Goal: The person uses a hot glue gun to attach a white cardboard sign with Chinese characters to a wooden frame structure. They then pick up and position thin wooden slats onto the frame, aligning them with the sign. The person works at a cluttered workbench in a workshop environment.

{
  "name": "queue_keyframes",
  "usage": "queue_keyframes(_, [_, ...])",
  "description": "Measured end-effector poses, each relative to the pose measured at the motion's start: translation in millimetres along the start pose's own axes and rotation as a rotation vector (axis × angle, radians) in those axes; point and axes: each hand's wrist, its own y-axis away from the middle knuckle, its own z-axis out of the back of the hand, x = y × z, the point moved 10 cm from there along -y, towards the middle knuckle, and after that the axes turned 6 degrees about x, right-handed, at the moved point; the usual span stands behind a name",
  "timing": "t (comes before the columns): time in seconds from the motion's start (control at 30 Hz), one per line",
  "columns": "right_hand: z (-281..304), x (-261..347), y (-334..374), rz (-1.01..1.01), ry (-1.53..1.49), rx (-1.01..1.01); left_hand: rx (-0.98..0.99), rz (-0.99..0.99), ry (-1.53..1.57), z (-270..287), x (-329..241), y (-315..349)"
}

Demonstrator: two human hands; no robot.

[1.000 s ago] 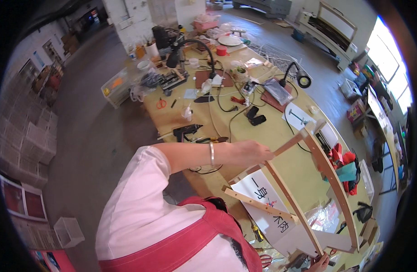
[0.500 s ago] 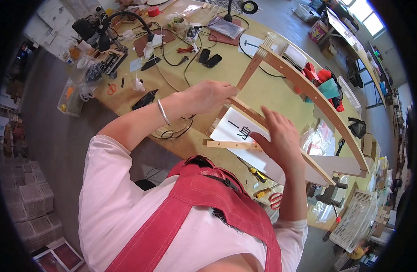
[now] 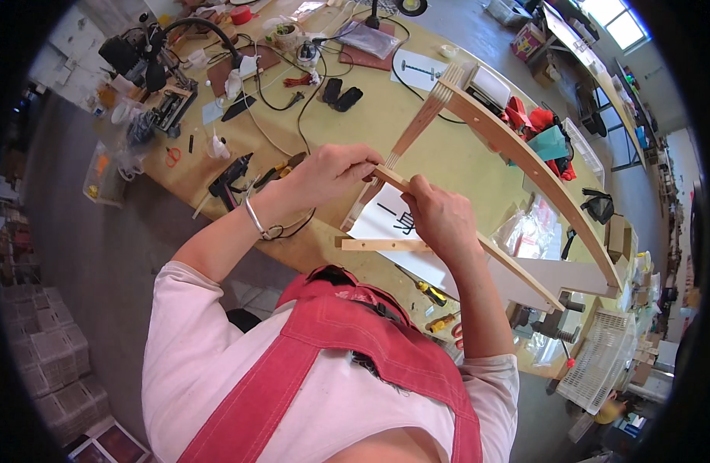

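A light wooden frame stands tilted over the table. Its long far rail has small holes, and its end piece has finger-jointed corners. Along the frame's middle runs a thin wooden strip. At the strip's left end, by the end piece, my left hand is closed in a pinch. Just right of it, my right hand grips the same strip between thumb and fingers. Nearer me lies another wooden bar with holes. White paper with black characters shows beneath the strip, partly hidden by my right hand.
Left of my hands lie a black glue gun, pliers and loose cables. A screwdriver is near the table's front edge. A clamp sits by the frame's right end, beside a white plastic basket.
My right hand, open above the strip before, has moved left and closed on it. My left hand stays pinched at the strip's end. The view has shifted slightly.
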Motion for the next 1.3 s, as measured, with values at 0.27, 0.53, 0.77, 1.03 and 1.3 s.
queue_keyframes(0.27, [1,0,0,0.022,-0.036,-0.031,-0.39,-0.016,-0.166,-14,-3,19])
queue_keyframes(0.53, [-1,-4,0,0.012,-0.008,-0.042,-0.564,-0.098,-0.241,-24,1,29])
queue_keyframes(0.77, [4,0,-1,0.053,-0.102,-0.055,-0.603,-0.113,-0.176,-21,6,34])
queue_keyframes(1.03, [-1,-9,-6,-0.008,-0.142,0.049,-0.623,-0.108,-0.173,-23,7,35])
queue_keyframes(1.3, [1,-7,-4,0.004,-0.132,0.0,-0.6,-0.102,-0.118,-24,5,36])
